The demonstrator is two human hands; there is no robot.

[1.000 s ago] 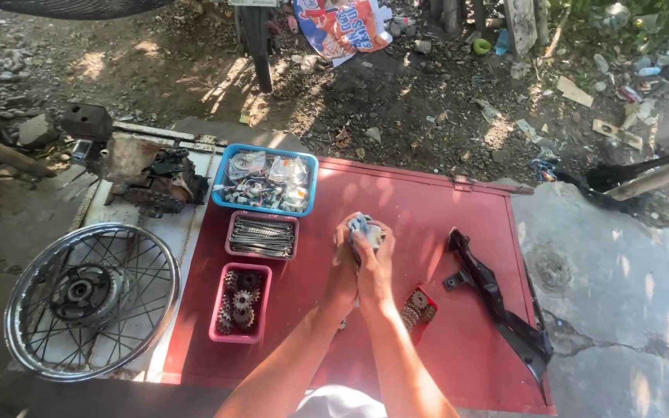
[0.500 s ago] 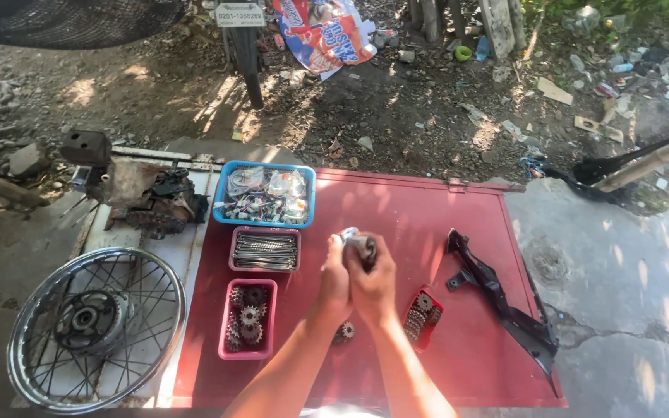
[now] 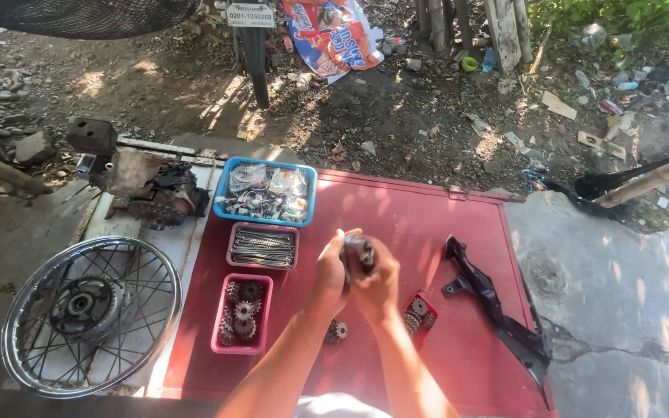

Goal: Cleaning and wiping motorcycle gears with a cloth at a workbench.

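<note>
— What's the setting?

— Outdoors, on bare dirt strewn with litter and stones. A flat red panel [image 3: 427, 232] lies on the ground, and both hands work above its middle.

— Biggest thing around them?

— A spoked wheel [image 3: 90, 316], well off to the left of the hands, partly on a pale sheet. Beyond it, farther left and away from the person, sits a grimy engine block [image 3: 152, 190]. To the right of the hands a long black bracket [image 3: 497, 306] lies slanted on the panel.

— And the trays?

— Three in a row, left of the hands: a blue tray [image 3: 266, 192] of small bagged parts farthest from the person, a pink tray of spokes [image 3: 263, 246] just left of the hands, and a pink tray of gears [image 3: 241, 312] nearest the person.

— What are the hands doing?

— The left hand [image 3: 331, 272] and right hand [image 3: 377, 286] are pressed together, both clamped around a small dark metal part [image 3: 359, 251] held above the panel. Its shape is too blurred to tell.

— Anything smaller?

— A small red tray with gears [image 3: 420, 312] just right of the right wrist, and a loose gear [image 3: 338, 331] on the panel below the hands.
</note>
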